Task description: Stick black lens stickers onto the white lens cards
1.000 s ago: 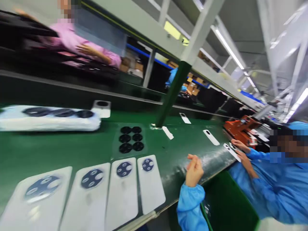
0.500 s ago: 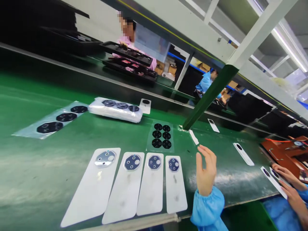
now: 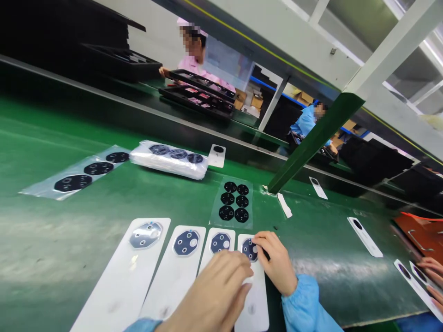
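Note:
Four white phone back panels lie in a row; the far-left panel (image 3: pixel 121 276), second panel (image 3: pixel 175 281) and rightmost panel (image 3: pixel 254 302) show well, while the third panel (image 3: pixel 207 265) is partly covered. Each carries an octagonal dark camera piece with round holes. My right hand (image 3: pixel 275 263) has its fingers pinched at the right edge of the rightmost panel's camera piece (image 3: pixel 248 251). My left hand (image 3: pixel 216 290) is over the third and rightmost panels, fingers curled together near that same camera piece. What either hand's fingertips hold is hidden.
A clear sheet (image 3: pixel 216 216) bears several black octagons, with another such sheet (image 3: pixel 44 186) at left. Beside it sits a plastic-wrapped stack (image 3: pixel 166 166). A green post (image 3: pixel 311 145) rises behind a white strip (image 3: pixel 284 206). A co-worker's hands (image 3: pixel 434 274) hold panels at far right.
My left hand has come into view over the panels. My right hand has moved left and down, from raised and open to pinched at the rightmost panel's camera piece. The view has shifted slightly.

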`<state>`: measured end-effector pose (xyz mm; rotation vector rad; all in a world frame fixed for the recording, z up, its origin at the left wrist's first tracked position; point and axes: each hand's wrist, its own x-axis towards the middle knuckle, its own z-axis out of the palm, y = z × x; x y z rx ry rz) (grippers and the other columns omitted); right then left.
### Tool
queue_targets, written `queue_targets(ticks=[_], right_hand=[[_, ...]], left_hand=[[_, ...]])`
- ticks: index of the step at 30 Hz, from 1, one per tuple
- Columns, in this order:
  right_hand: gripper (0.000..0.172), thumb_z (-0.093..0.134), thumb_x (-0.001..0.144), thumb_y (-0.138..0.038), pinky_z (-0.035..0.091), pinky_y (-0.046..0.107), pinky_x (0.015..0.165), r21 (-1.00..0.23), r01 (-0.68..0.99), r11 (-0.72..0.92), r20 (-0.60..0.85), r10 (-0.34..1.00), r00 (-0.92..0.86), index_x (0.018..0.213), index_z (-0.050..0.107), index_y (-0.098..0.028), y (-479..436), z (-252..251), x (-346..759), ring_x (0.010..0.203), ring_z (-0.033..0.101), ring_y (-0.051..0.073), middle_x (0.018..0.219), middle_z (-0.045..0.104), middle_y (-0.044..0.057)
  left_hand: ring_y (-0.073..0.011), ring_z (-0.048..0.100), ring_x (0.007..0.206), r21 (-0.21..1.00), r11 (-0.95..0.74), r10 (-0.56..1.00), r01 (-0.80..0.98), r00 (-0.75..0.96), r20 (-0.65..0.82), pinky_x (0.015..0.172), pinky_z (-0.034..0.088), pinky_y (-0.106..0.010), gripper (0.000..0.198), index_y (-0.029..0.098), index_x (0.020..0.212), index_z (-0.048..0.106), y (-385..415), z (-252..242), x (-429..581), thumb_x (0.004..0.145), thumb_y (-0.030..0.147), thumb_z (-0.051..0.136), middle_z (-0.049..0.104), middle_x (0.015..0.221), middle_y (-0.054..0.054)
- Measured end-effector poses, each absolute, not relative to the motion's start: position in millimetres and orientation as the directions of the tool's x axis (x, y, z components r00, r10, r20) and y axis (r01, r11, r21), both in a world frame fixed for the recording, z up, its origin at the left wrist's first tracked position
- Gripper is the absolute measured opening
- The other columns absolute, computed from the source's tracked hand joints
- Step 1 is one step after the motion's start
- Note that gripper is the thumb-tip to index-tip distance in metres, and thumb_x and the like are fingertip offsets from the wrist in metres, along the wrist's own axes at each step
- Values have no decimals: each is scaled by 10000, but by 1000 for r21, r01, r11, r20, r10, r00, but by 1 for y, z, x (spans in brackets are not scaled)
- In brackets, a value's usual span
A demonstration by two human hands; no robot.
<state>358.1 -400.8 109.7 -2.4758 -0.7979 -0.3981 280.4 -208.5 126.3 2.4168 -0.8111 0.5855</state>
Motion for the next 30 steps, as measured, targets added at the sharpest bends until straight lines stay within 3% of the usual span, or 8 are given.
queue_targets(ticks=[3, 8, 12, 18, 20, 25, 27, 30], right_hand=[[274, 432, 884, -72, 533, 342, 790, -349, 628, -695, 419, 484, 768, 1034, 616, -210, -403, 105, 358, 936, 587, 191, 978, 621, 74], [320, 421, 879, -53, 545, 348, 771, -330, 630, -703, 402, 499, 767, 1091, 598, -216, -402, 106, 357, 949, 583, 199, 1014, 611, 87], [341, 393, 876, -28, 533, 362, 784, -295, 613, -733, 369, 505, 781, 1096, 588, -201, -398, 109, 353, 969, 563, 210, 1032, 604, 96], [349, 341, 887, -35, 510, 395, 745, -86, 604, -792, 377, 536, 756, 1104, 586, -156, -391, 103, 349, 952, 566, 241, 1054, 631, 118], [361, 322, 888, -26, 511, 392, 757, -96, 604, -791, 381, 531, 756, 1107, 580, -151, -392, 103, 350, 955, 569, 237, 1054, 632, 119], [324, 346, 916, -58, 517, 344, 819, -297, 582, -757, 396, 457, 796, 1124, 555, -192, -406, 116, 347, 972, 579, 201, 1051, 619, 89], [319, 365, 921, -70, 511, 337, 817, -298, 607, -736, 392, 485, 781, 1157, 543, -190, -412, 120, 339, 982, 583, 199, 1065, 624, 89], [246, 405, 938, -139, 503, 331, 775, -228, 717, -658, 404, 606, 685, 1111, 575, -178, -416, 121, 327, 963, 602, 207, 1052, 662, 81]], left_hand=[[-221, 626, 959, 153, -732, -444, -664, 635, 632, 878, 449, -362, 278, 130, 1018, 638, -221, 100, 310, 931, 165, 377, 703, 1010, -95], [-228, 627, 980, -28, -775, -516, -631, 607, 605, 893, 399, -356, 285, 92, 1028, 654, -235, 65, 303, 909, 174, 410, 708, 1046, -118], [-227, 600, 1021, -108, -752, -578, -651, 571, 583, 940, 350, -358, 266, 135, 1027, 678, -227, 73, 300, 877, 233, 481, 707, 1070, -96], [-247, 590, 1030, -174, -712, -653, -680, 550, 521, 991, 311, -399, 303, 153, 1022, 700, -224, 82, 302, 861, 298, 489, 698, 1084, -99], [-254, 594, 1020, -177, -708, -657, -683, 546, 520, 992, 311, -412, 295, 150, 1010, 703, -225, 82, 301, 854, 278, 487, 701, 1069, -98], [-251, 602, 996, -116, -733, -619, -671, 585, 524, 909, 373, -404, 254, 130, 989, 686, -227, 81, 302, 849, 232, 500, 696, 1070, -114], [-228, 623, 869, 8, -731, -597, -683, 645, 477, 796, 423, -371, 175, 146, 882, 681, -226, 88, 311, 816, 154, 518, 712, 963, -87], [-185, 587, 702, 316, -718, -542, -620, 783, 305, 671, 435, -314, 197, 182, 791, 613, -224, 112, 336, 765, 24, 496, 663, 782, -13]])
